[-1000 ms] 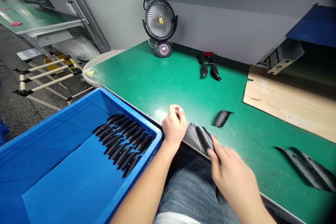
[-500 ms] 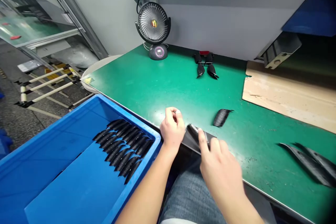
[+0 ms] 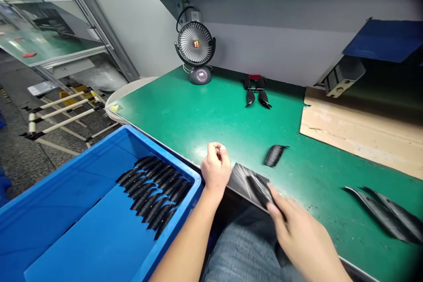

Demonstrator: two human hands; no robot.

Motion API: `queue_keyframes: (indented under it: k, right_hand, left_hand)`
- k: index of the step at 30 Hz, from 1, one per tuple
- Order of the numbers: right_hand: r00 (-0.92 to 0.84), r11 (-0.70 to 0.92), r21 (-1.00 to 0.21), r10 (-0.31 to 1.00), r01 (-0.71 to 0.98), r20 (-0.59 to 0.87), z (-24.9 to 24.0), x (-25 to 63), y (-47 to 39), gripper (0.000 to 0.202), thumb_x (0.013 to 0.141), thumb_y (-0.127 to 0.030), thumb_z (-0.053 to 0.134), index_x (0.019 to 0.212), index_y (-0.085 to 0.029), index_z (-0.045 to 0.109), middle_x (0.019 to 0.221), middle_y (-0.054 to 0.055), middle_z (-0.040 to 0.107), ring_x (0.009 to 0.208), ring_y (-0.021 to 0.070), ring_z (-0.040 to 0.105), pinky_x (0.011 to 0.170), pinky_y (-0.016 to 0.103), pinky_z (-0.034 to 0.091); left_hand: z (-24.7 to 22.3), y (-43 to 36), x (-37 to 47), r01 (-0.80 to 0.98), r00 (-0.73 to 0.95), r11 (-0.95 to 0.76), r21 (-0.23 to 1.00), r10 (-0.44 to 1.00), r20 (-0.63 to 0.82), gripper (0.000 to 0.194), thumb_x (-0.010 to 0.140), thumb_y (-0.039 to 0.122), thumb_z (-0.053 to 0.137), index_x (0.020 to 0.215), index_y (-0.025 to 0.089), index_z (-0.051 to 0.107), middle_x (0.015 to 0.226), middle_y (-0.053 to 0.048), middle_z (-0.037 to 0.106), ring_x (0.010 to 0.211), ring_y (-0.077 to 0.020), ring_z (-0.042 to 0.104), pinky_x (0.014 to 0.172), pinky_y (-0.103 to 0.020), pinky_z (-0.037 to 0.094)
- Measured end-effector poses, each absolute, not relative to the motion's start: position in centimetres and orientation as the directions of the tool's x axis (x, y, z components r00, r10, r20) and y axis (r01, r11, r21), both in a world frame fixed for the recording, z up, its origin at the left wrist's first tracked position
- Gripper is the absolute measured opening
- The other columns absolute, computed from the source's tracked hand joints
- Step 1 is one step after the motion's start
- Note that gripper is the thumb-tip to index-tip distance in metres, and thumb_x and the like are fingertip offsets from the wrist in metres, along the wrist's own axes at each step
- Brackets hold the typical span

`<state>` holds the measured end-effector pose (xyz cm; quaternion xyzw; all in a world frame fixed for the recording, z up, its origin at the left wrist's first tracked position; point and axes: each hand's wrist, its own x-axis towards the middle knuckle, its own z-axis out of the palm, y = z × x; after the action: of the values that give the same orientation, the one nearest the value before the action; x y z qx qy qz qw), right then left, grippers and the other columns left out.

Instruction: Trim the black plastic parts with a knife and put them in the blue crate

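Observation:
My right hand (image 3: 291, 220) is closed on a curved black part (image 3: 260, 189), whose far end lies over a dark flat plate (image 3: 243, 179) at the table's front edge. My left hand (image 3: 216, 164) is curled, thumb and fingertips together, just left of the plate; whatever it pinches is hidden or too small to name. A small ribbed black piece (image 3: 275, 155) rests on the green table (image 3: 158, 105) beyond the plate.
Left of my forearm stands a blue bin (image 3: 109, 229) with several black pieces (image 3: 155, 185) in rows. A fan (image 3: 196, 44), joined black parts (image 3: 256, 90) and cardboard (image 3: 360, 132) are farther back. Long black parts (image 3: 386, 211) lie at the right.
My right hand and the black part have moved right and toward me, uncovering more of the plate. My left hand keeps its curled shape. The camera view has tilted up slightly.

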<state>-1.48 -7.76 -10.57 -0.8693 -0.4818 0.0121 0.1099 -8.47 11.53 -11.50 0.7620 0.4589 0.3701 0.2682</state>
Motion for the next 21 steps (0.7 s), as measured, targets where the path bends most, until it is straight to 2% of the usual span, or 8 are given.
queue_keyframes:
  k: [3,8,12,18,21]
  right_hand:
    - [0.563,-0.548,-0.190,0.826,0.815,0.032,-10.4,-1.2,-7.8,0.038,0.097,-0.034,0.037,0.134,-0.028,0.045,0.086,0.001,0.065,0.080,0.0196,0.064,0.055,0.028,0.049]
    - [0.546,-0.526,-0.160,0.830,0.835,0.119,-10.2,-1.4,-7.5,0.039,0.097,-0.039,0.037,0.132,-0.027,0.047,0.084,0.002,0.066,0.072,0.0195,0.064,0.042,0.025,0.043]
    - [0.538,-0.529,-0.133,0.842,0.838,0.041,-9.9,-1.6,-6.5,0.038,0.097,-0.035,0.036,0.132,-0.026,0.047,0.083,0.003,0.064,0.078,0.0218,0.064,0.052,0.029,0.047]
    - [0.499,-0.487,-0.112,0.837,0.866,0.225,-7.8,-1.4,-10.5,0.045,0.098,-0.045,0.027,0.138,-0.029,0.040,0.078,0.000,0.060,0.066,0.0167,0.063,0.040,0.023,0.044]
    - [0.592,-0.609,-0.053,0.743,0.791,0.312,-6.4,0.2,-12.0,0.049,0.097,-0.050,0.025,0.140,-0.031,0.037,0.078,0.000,0.057,0.056,0.0166,0.058,0.033,0.024,0.036]
  left_hand:
    - [-11.5,11.4,-8.4,0.509,0.311,-0.432,0.745,0.899,0.309,0.011,0.092,0.029,0.042,0.092,0.022,0.051,0.066,0.003,0.062,0.064,-0.0165,0.060,0.059,-0.025,0.035]
    - [-11.5,11.4,-8.4,0.528,0.318,-0.429,0.733,0.900,0.298,0.012,0.091,0.028,0.041,0.092,0.022,0.051,0.064,0.003,0.062,0.062,-0.0164,0.061,0.057,-0.025,0.035]
    - [-11.5,11.3,-8.4,0.538,0.318,-0.433,0.723,0.899,0.302,0.012,0.091,0.029,0.042,0.092,0.022,0.052,0.065,0.003,0.063,0.063,-0.0157,0.061,0.059,-0.024,0.037]
    - [-11.9,11.6,-8.3,0.534,0.331,-0.440,0.722,0.894,0.301,0.012,0.091,0.029,0.042,0.093,0.022,0.052,0.065,0.003,0.060,0.063,-0.0154,0.060,0.060,-0.024,0.038]
    - [-11.8,12.0,-8.5,0.512,0.381,-0.487,0.707,0.867,0.321,0.015,0.091,0.028,0.042,0.088,0.021,0.055,0.075,0.000,0.061,0.071,-0.0157,0.059,0.067,-0.025,0.041]
